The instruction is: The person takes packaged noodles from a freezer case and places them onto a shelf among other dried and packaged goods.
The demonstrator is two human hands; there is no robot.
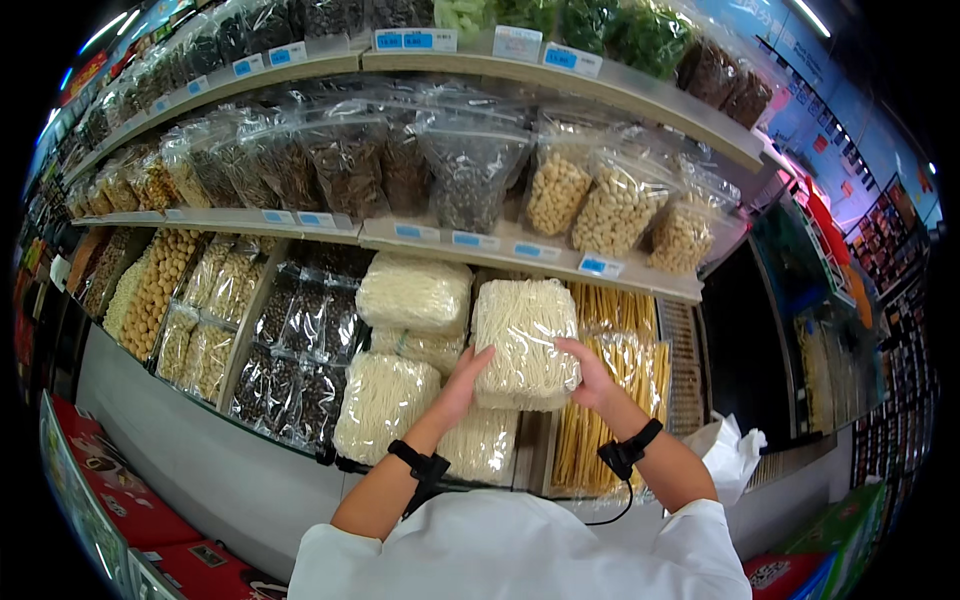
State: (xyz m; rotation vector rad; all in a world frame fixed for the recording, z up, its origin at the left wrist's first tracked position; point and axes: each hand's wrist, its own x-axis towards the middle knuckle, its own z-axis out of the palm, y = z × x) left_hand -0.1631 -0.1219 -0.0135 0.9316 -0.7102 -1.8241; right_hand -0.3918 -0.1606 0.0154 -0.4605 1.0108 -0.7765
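Between both hands I hold a clear-wrapped pack of dried white noodles (526,337), raised over the store bin. My left hand (459,386) grips its left side, thumb on the front. On the opposite side my right hand (589,375) grips its edge. Below and to the left lie more packs: one noodle pack (414,291) at the back, another noodle pack (386,409) nearer me, and a third noodle pack (480,444) partly under my left forearm. Bagged yellow sticks, perhaps dried tofu sticks (622,390), lie right of my right hand.
Bags of dark beads or beans (304,337) fill the bin at left. Above the bins juts a shelf edge (465,240) with price tags, bearing bags of nuts (622,199). A white plastic bag (724,454) is by my right forearm. Red boxes (112,480) stand low at left.
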